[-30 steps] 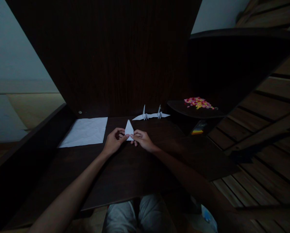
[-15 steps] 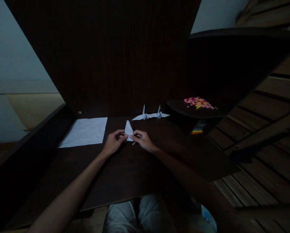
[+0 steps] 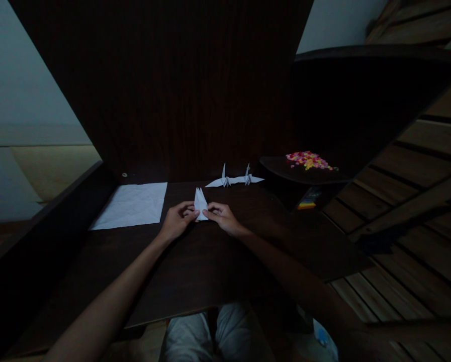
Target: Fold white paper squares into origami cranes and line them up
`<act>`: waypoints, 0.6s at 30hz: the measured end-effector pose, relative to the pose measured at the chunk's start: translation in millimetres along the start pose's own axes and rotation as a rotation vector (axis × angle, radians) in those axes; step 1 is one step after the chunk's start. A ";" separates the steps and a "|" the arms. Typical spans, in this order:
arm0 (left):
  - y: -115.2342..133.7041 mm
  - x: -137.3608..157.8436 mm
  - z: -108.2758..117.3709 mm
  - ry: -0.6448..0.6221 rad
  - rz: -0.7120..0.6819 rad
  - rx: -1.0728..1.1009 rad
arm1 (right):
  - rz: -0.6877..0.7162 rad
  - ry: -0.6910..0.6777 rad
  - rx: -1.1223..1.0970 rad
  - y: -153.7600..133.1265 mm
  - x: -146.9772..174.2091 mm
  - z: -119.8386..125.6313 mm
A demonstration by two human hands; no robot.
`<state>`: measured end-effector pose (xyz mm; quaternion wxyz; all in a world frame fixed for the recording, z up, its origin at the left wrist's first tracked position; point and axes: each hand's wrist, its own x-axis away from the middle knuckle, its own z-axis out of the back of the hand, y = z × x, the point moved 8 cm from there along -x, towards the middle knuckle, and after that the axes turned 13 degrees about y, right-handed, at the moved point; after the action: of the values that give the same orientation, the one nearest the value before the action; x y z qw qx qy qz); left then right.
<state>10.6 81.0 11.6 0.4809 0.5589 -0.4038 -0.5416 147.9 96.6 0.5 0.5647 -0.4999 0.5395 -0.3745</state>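
A small folded piece of white paper (image 3: 200,203), narrow and pointed at its far end, is pinched between both hands over the dark desk. My left hand (image 3: 178,220) grips its left side, thumb on the lower edge. On the opposite side my right hand (image 3: 223,217) holds it the same way, thumb against the lower right. Its tip shows separate points. Just beyond, two folded paper cranes (image 3: 236,180) stand side by side, their wings touching or overlapping. A flat, creased white sheet (image 3: 132,205) lies to the left of my left hand.
Small pink, red and yellow pieces (image 3: 308,160) are heaped on a rounded shelf (image 3: 278,166) at the right. Beneath it sits a yellow item (image 3: 306,205). A dark panel (image 3: 172,90) rises behind the desk (image 3: 195,266), and a low side wall (image 3: 40,216) bounds the left.
The points at the tip of the folded paper have spread slightly apart. Both thumbs have shifted a little along its lower part; the cranes and the sheet stay put.
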 end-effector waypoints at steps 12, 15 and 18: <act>5.9 2.1 1.5 -0.005 -0.106 -0.118 | -0.022 0.010 -0.028 6.3 -1.1 0.0; 9.9 1.5 5.6 0.042 -0.128 -0.147 | 0.004 0.021 -0.020 7.2 -2.4 1.4; 12.3 2.2 5.8 0.058 -0.131 -0.147 | 0.024 0.035 -0.019 5.5 -2.5 2.8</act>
<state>5.9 75.7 23.4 0.4957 0.5627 -0.3114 -0.5837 149.7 100.7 -4.4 0.5549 -0.4921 0.5589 -0.3710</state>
